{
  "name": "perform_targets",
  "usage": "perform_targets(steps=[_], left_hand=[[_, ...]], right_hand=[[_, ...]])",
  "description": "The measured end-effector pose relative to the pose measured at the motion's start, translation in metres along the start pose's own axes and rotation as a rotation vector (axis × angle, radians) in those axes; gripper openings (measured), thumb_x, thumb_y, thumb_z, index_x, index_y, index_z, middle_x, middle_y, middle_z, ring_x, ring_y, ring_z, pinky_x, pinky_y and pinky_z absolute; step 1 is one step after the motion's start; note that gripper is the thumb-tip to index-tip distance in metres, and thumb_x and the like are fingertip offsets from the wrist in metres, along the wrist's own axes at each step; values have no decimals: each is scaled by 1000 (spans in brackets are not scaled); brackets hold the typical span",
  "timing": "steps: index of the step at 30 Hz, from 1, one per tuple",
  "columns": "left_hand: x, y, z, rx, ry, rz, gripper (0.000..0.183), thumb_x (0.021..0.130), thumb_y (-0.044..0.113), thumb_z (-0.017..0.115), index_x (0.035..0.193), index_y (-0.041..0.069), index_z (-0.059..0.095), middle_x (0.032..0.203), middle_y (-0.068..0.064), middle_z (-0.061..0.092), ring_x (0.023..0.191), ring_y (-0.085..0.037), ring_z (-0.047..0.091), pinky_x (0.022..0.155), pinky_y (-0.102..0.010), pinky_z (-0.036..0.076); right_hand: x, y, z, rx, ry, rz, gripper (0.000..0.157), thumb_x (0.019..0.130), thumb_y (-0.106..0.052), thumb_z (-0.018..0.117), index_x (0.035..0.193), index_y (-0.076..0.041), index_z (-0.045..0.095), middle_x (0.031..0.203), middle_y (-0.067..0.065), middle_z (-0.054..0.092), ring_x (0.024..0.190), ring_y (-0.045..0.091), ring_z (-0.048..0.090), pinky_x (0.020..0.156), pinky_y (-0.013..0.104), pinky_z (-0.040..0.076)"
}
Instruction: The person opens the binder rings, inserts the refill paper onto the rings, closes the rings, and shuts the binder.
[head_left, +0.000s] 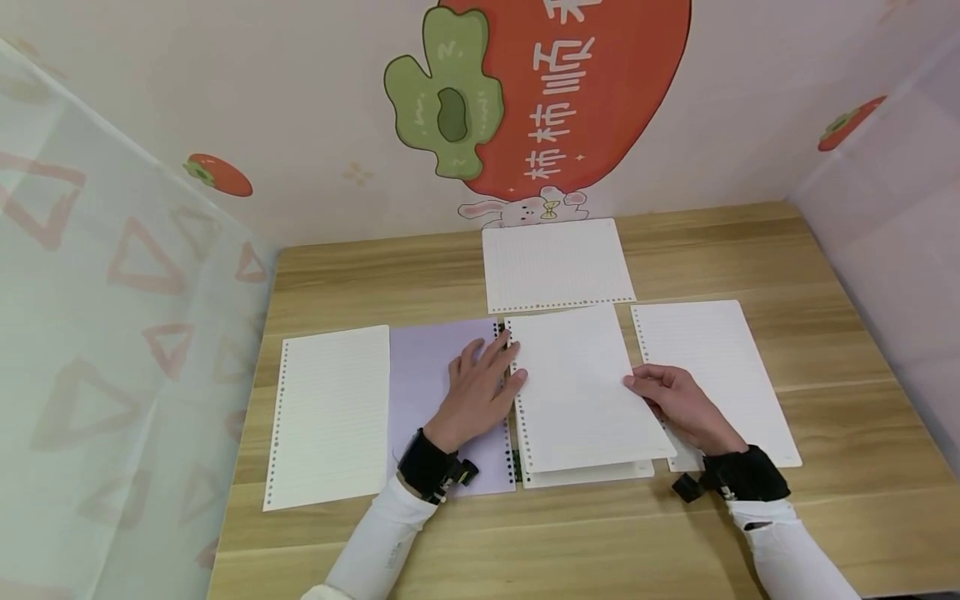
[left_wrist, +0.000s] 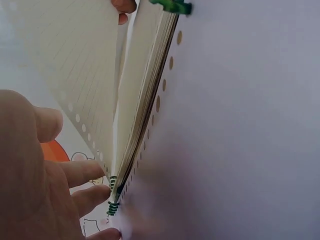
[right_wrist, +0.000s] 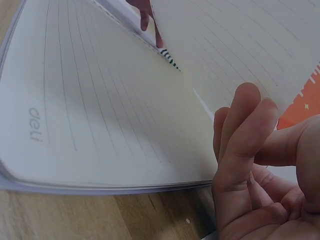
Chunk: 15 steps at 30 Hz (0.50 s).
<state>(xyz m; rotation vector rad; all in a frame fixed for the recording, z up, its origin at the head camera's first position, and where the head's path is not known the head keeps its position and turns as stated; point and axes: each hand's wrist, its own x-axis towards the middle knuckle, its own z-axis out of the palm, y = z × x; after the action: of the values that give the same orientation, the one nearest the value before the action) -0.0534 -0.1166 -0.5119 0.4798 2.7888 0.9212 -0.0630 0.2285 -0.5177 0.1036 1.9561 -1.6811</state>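
A ring-bound notebook lies open, its purple cover (head_left: 420,375) on the left and its lined pages (right_wrist: 100,125), marked "deli", on the right. Over those pages a loose-leaf sheet (head_left: 573,383) is raised at an angle, with punched holes along its left edge. My right hand (head_left: 686,404) pinches this sheet's right edge between thumb and fingers. My left hand (head_left: 476,396) reaches across the cover, fingers fairly straight, fingertips at the sheet's punched edge and the green binding rings (left_wrist: 113,207). In the left wrist view, a gap shows between the raised sheet and the page stack.
One lined sheet (head_left: 326,417) lies left of the notebook, meeting the purple cover. Another sheet (head_left: 558,267) lies behind, near the wall, and a third sheet (head_left: 712,358) to the right, partly under my right hand. Printed cloth walls border the wooden table (head_left: 825,400).
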Motion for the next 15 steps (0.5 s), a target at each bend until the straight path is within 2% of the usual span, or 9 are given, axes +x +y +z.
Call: perform_targets(steps=[7, 15], left_hand=[[2, 1, -2, 47, 10, 0, 63, 109, 50, 32, 160, 14, 42, 171, -6, 27, 154, -45, 15, 114, -68, 14], [2, 0, 2, 135, 4, 1, 61, 109, 50, 31, 158, 16, 47, 171, -5, 28, 154, -43, 16, 113, -67, 17]], right_hand=[[0, 0, 0, -4, -3, -15, 45, 100, -36, 65, 114, 7, 62, 71, -4, 58, 61, 7, 49, 59, 23, 43], [-1, 2, 1, -18, 1, -4, 47, 100, -36, 65, 118, 7, 62, 76, -3, 61, 64, 8, 50, 60, 23, 43]])
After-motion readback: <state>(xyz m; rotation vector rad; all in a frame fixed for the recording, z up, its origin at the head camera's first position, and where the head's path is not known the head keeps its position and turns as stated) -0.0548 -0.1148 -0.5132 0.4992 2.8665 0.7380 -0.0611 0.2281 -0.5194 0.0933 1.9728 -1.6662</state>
